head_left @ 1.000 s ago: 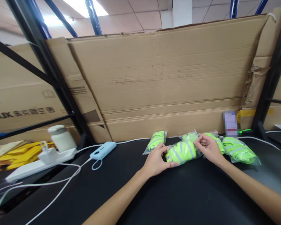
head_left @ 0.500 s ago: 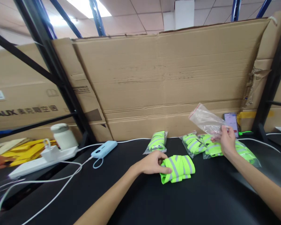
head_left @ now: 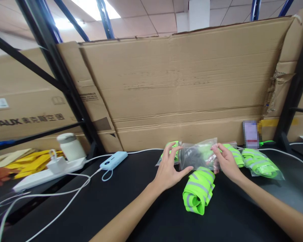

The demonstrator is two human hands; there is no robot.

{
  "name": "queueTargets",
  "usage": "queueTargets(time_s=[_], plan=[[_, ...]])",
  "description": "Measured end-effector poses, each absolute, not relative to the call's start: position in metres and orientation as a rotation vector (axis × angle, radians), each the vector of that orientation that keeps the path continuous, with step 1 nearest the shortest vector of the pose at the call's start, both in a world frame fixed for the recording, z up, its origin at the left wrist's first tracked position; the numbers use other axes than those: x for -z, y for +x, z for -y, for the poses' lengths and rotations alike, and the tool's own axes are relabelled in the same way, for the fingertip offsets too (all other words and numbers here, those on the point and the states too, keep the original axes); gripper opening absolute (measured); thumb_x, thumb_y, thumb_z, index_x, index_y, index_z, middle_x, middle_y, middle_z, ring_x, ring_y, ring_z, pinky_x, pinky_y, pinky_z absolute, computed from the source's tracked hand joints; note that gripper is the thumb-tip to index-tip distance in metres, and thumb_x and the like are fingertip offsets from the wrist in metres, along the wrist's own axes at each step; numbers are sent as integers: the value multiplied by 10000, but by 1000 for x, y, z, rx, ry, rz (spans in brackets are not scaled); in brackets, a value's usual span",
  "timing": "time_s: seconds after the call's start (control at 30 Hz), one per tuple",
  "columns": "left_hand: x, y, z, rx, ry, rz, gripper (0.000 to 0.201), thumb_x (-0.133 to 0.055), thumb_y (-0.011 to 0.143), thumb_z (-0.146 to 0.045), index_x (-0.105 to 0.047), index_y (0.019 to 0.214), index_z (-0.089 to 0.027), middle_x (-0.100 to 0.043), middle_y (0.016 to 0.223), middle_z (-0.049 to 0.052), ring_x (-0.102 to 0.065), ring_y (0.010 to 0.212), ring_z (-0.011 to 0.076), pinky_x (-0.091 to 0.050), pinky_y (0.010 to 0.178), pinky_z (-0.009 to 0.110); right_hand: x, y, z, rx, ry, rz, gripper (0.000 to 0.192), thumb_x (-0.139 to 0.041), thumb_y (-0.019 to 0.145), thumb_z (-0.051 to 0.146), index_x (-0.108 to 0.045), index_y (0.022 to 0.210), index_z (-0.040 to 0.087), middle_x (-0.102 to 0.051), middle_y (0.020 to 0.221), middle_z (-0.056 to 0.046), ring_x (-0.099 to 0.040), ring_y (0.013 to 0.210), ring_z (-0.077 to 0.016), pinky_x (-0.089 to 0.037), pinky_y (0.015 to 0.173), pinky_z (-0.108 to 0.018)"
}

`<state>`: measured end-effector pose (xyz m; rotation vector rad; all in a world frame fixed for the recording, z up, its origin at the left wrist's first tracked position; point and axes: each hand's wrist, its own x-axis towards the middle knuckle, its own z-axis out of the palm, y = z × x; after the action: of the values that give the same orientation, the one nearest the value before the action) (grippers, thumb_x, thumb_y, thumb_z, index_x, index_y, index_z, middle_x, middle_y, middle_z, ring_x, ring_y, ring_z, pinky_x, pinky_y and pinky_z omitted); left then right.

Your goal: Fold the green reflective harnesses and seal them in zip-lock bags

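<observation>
A clear zip bag [head_left: 195, 156] hangs over the black table, pinched at its right end by my right hand [head_left: 226, 162]. My left hand [head_left: 168, 168] is at the bag's left end with fingers spread and thumb stretched out; it does not appear to grip it. Just in front of both hands lies a loosely rolled neon-yellow reflective strap [head_left: 199, 190] with grey stripes, its coiled end facing me. Behind my left hand, a bagged neon bundle [head_left: 176, 151] is partly hidden. More bagged bundles lie to the right, one of them [head_left: 261, 163] beyond my right hand.
A phone [head_left: 251, 134] leans against the cardboard wall [head_left: 187, 84]. On the left are a light-blue power bank [head_left: 113, 160], white cables, a power strip [head_left: 40, 176], a white bottle [head_left: 70, 147] and yellow items [head_left: 32, 163]. Black posts [head_left: 68, 90] frame the table.
My right hand has brought the bag left and down. My left hand has let go of the neon strap and moved up beside the bag. The strap has turned and sits nearer me.
</observation>
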<state>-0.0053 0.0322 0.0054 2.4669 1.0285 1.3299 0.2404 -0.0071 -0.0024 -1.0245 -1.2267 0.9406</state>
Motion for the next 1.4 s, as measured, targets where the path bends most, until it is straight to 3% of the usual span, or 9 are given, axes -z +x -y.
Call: queueTargets(time_s=[0.1, 0.23, 0.33, 0.43, 0.63, 0.77, 0.87, 1.1, 1.4], plan=[[-5, -7, -32, -1181, 2584, -926, 659, -830, 731, -445, -554, 1306, -281, -304, 1584, 146, -321, 1451, 400, -358, 1131, 575, 6, 245, 4, -895, -1065, 1196, 459, -589, 857, 696, -512, 925, 249, -615, 500, 40, -433, 257, -121, -239, 277, -213], [-2, -7, -34, -1026, 2714, -707, 380, -718, 842, -262, -583, 1197, -265, -403, 1572, 122, -374, 1457, 340, -378, 1148, 527, 4, 249, 0, -959, -1029, 1032, 486, -657, 811, 681, -528, 977, 242, -684, 642, 10, -464, 299, -112, -301, 290, -215], [4, -5, -38, -975, 2749, -678, 221, -607, 898, -173, -581, 1103, -250, -547, 1470, 111, -523, 1357, 286, -426, 1125, 492, -3, 249, 2, -1155, -888, 997, 491, -634, 828, 672, -513, 1061, 257, -751, 925, -71, -683, 572, -216, -478, 423, -283], [10, -4, -42, -823, 2796, -697, 155, -534, 937, -149, -579, 1057, -237, -647, 1355, 99, -586, 1297, 239, -411, 1148, 474, -7, 247, 6, -1297, -730, 993, 443, -543, 886, 667, -522, 1063, 262, -733, 1074, -97, -717, 965, -298, -578, 686, -387], [17, 0, -41, -534, 2967, -794, 341, -480, 1005, -245, -556, 1337, -252, -525, 1504, 94, -509, 1380, 248, -366, 1180, 481, 9, 250, 0, -1183, -721, 1201, 413, -505, 919, 666, -581, 899, 261, -686, 1199, -74, -556, 1278, -303, -470, 1041, -490], [23, 6, -41, -675, 2965, -1010, 422, -490, 994, -295, -512, 1399, -176, -643, 1358, 141, -635, 1201, 298, -462, 1070, 500, 17, 249, -1, -883, -931, 1429, 435, -557, 908, 652, -679, 1037, 254, -589, 1368, -98, -399, 1418, -321, -314, 1168, -525], [26, 9, -42, -813, 2933, -1175, 442, -503, 971, -268, -502, 1396, -144, -703, 1224, 144, -662, 1095, 303, -485, 1017, 506, 16, 246, 5, -527, -1116, 1640, 355, -544, 958, 558, -676, 1090, 257, -506, 1455, -101, -363, 1439, -314, -246, 1194, -534], [27, 8, -42, -962, 2945, -1094, 485, -537, 944, -211, -455, 1422, -225, -523, 1398, 143, -545, 1274, 317, -482, 1054, 505, 11, 235, 22, -270, -1105, 1948, 357, -457, 1028, 459, -555, 1310, 264, -560, 1365, -97, -508, 1302, -266, -412, 1105, -440], [18, 8, -36, -718, 2785, -631, 638, -452, 976, -113, -236, 1534, -334, -422, 1527, 66, -462, 1399, 209, -441, 1154, 397, 21, 234, 16, -352, -1238, 2115, 628, -365, 1032, 583, -367, 1547, 223, -425, 1575, -96, -357, 1470, -282, -196, 1242, -550]])
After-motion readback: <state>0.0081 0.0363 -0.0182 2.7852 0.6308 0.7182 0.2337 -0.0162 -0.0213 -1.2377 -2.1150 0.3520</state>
